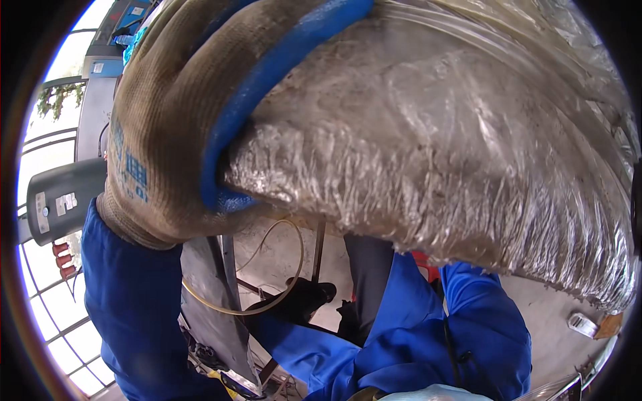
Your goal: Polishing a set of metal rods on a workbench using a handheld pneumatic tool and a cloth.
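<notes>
Plastic-wrapped, curved grey bundle (435, 154) fills the upper view, its lower edge well above the concrete floor (555, 321). The left hand (180, 113), in a soiled blue-and-tan glove, clenches its left end. The right hand's state cannot be told.

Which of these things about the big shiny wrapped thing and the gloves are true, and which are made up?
1. The left hand wears a brown knit glove with blue-coated fingers. True.
2. The left hand grips the edge of the plastic-wrapped bundle. True.
3. The bundle is wrapped in red paper. False: it is covered in clear, shiny plastic film.
4. The sleeve on the left arm is blue. True.
5. The right hand plainly holds a hammer. False: the right hand cannot be seen, and no hammer shows.
6. The thin hose loop below the bundle is bright green. False: it looks yellowish.
</notes>
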`<state>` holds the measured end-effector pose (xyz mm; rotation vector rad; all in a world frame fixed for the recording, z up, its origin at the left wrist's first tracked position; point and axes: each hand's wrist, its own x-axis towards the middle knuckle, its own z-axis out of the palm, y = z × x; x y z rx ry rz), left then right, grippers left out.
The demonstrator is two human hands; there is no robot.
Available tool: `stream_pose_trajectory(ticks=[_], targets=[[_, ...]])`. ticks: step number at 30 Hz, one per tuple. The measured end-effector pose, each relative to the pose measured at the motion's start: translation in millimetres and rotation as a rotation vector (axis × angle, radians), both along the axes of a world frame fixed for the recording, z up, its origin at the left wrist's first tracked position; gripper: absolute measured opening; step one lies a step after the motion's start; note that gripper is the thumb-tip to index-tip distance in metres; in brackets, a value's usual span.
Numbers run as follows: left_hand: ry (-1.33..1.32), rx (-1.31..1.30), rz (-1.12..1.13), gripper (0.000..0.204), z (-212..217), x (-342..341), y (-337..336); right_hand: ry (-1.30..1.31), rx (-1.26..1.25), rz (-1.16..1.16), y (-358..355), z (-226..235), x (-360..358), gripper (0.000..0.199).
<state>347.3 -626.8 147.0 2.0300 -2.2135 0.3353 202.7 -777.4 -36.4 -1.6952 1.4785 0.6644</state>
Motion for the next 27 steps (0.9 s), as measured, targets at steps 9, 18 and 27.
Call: stream_pose_trajectory(ticks=[9,18,27], targets=[[0.044,-0.071,-0.092,0.055,-22,-4,-15,-0.122,-0.116,0.270,-6,-61,-33,0.052],[0.089,-0.167,-0.154,0.055,-34,-13,-20,-0.233,-0.243,0.578,-16,-110,-78,0.057],[0.108,-0.230,-0.159,0.056,-51,-6,-3,-0.382,-0.322,0.938,-17,-163,-100,0.061]])
